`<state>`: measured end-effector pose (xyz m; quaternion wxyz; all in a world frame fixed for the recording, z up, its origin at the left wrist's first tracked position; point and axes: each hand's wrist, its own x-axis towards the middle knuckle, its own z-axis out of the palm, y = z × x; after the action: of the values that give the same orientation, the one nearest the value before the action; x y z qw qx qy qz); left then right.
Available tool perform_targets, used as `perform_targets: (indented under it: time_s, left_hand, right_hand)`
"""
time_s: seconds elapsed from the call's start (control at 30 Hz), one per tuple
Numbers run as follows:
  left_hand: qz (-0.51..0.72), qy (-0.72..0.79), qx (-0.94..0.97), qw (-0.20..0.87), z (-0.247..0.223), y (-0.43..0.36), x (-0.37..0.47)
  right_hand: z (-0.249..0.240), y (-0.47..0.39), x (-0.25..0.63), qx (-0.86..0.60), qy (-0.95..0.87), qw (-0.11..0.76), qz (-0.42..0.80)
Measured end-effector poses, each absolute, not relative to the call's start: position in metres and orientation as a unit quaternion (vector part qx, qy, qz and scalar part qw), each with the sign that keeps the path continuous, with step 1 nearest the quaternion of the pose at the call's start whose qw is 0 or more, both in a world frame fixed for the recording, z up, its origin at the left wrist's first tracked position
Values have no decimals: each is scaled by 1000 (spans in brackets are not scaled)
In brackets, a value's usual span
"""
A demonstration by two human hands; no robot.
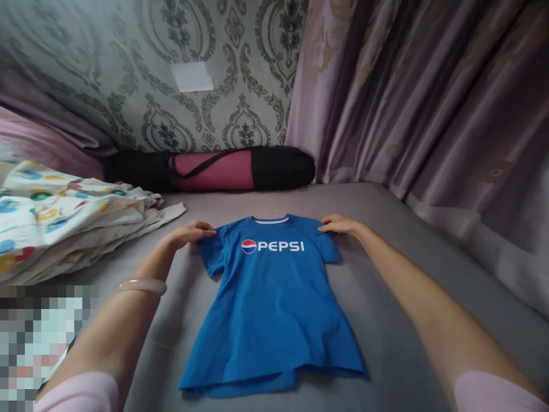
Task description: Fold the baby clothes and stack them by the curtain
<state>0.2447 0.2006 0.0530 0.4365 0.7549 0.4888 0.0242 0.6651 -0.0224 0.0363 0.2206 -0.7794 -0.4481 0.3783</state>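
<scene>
A blue T-shirt (274,303) with a white PEPSI print and a round logo lies front side up, its collar at the far end and its hem towards me. My left hand (194,232) pinches the shirt at the top of the left-hand sleeve. At the opposite shoulder, my right hand (339,225) has its fingers closed on the cloth near the top of the right-hand sleeve. Both sleeves hang outward below my hands. Along the hem the front and back layers do not line up, and the lower layer shows at the middle.
Under the shirt spreads a grey sheet (386,286). A black and pink long bag (214,170) lies against the patterned wall. Crumpled printed bedding (64,212) is heaped on the left. Purple curtains (412,103) hang along the right. The lower left corner is pixelated.
</scene>
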Motion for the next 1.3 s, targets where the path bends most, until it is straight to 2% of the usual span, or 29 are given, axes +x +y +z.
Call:
perform_targets:
  time_s: [0.1, 0.23, 0.3, 0.47, 0.53, 0.57, 0.67, 0.8, 0.93, 1.07, 1.3]
  left_hand:
    - [65, 441, 767, 462, 53, 202, 247]
    - [96, 446, 798, 393, 49, 209, 249]
    - [71, 451, 831, 317, 48, 213, 249]
    - [25, 458, 888, 41, 53, 208, 259]
    - [54, 416, 908, -2, 57, 197, 277]
    - [67, 381, 922, 11, 58, 190, 291]
    - [67, 268, 952, 136, 55, 169, 343]
    - [58, 268, 940, 203, 42, 142, 413]
    - [61, 387, 894, 218, 31, 123, 458]
    - [97, 412, 878, 226, 18, 113, 476]
    - [143, 407, 879, 204, 0, 104, 476]
  right_hand:
    - [34, -19, 660, -797, -446, 262, 311]
    - [33, -16, 659, -811, -433, 289, 269]
    - [33, -16, 659, -816, -421, 295, 263]
    - [35, -23, 660, -814, -368, 323, 313]
    - [38, -25, 662, -822, -335, 309, 342]
    - [40, -26, 664, -829, -317, 293, 356]
    - [46, -30, 668, -836, -284, 259, 392]
    - [51, -40, 668, -807, -291, 314, 408]
    - [47, -50, 659, -747, -284, 424, 426]
    - [39, -53, 645, -724, -229, 507, 408]
    - [35, -60, 636, -710, -197, 494, 462]
